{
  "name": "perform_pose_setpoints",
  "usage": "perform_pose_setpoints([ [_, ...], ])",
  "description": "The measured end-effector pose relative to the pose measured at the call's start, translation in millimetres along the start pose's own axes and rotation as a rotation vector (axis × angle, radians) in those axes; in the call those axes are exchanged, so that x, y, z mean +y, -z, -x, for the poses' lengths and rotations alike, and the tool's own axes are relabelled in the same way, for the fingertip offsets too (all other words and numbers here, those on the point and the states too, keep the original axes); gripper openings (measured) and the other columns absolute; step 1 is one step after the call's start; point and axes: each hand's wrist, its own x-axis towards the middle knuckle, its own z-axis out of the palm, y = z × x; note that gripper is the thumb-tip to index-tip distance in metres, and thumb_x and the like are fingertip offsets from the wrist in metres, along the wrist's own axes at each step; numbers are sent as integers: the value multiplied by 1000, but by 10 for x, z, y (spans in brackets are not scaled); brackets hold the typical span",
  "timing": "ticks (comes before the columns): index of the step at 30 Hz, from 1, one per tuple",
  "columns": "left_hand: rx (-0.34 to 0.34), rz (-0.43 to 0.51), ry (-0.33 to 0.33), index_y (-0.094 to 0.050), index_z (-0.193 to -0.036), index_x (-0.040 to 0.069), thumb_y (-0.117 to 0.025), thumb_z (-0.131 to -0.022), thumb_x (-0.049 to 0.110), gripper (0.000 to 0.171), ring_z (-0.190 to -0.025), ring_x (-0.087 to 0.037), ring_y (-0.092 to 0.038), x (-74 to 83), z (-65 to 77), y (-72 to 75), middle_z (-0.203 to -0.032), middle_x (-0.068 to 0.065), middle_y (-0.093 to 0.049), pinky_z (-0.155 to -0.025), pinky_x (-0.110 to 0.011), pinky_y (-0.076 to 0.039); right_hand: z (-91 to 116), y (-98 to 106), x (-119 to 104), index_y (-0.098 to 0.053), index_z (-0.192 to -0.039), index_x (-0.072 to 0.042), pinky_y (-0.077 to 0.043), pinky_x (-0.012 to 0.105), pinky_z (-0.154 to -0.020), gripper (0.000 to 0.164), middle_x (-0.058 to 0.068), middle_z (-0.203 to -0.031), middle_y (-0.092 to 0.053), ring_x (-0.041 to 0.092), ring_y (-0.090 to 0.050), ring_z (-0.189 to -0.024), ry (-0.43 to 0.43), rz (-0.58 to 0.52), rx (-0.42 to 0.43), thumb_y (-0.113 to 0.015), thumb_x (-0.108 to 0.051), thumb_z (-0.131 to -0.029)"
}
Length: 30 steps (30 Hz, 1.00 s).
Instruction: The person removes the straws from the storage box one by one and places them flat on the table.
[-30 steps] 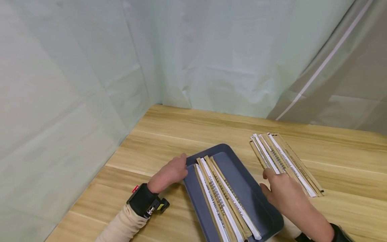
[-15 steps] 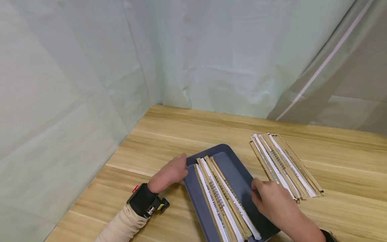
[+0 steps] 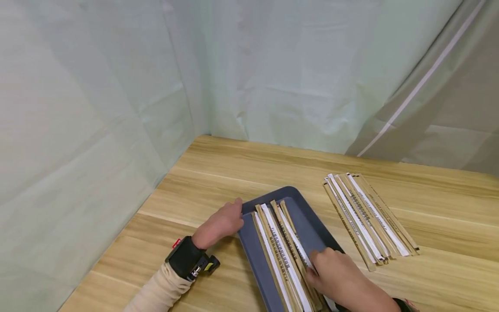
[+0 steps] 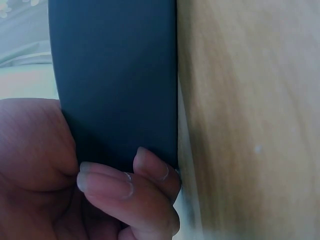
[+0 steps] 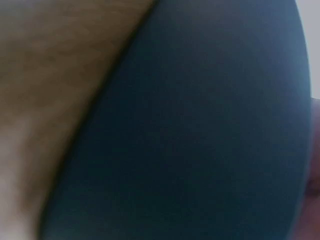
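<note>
A dark grey tray (image 3: 298,212) lies at a slant on the table. Inside it runs a row of long paper-wrapped straws (image 3: 278,242), white and brown with printed lettering. At the tray's far left corner my left hand (image 3: 222,221) grips the rim; the left wrist view has its curled fingers (image 4: 112,187) against the tray wall (image 4: 115,75). Reaching over the right rim, my right hand (image 3: 339,275) pinches straws at the right side of the row, its fingertips partly hidden. Mostly tray wall (image 5: 175,125) fills the right wrist view.
Right of the tray, a second bunch of wrapped straws (image 3: 370,216) lies on the wooden table (image 3: 226,164). Pale cloth sheets (image 3: 288,78) hang behind the table and along its left edge.
My right hand has moved left from the bunch on the table into the tray. Straws at the right of the tray's row have shifted and spread slightly. My left hand stays put.
</note>
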Motion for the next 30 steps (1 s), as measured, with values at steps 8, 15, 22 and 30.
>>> perform_pose_setpoints([
  [8,-7,9,-8,-39,-133,-11,-50,-88,0,48,-70,-23,-51,15,0,20,-87,-14,-53,-55,-31,-39,58,173,-1,-48,-69,-18,-30,20,-40,26,-12,-52,-37,-1,-29,-43,107,-6,214,-62,-8,-89],
  [15,-2,2,-4,-40,-131,-10,-51,-89,0,45,-68,-22,-51,24,2,14,-87,-15,-52,-54,-30,-39,88,259,33,-56,-75,-17,-31,20,-41,17,-15,-55,-40,-2,-31,-45,73,48,330,-65,-7,-87],
  [22,-8,9,0,-38,-135,-11,-50,-88,0,50,-68,-22,-52,12,-6,1,-91,-16,-54,-53,-30,-39,97,282,61,-57,-76,-17,-30,20,-42,18,-16,-53,-36,-3,-30,-45,70,61,395,-65,-4,-86],
  [30,1,18,-9,-40,-133,-11,-50,-88,-1,48,-68,-23,-52,-3,-4,-10,-89,-15,-53,-53,-30,-39,112,271,100,-55,-73,-22,-26,21,-40,22,-19,-52,-33,-5,-27,-44,91,177,470,-65,-5,-83],
])
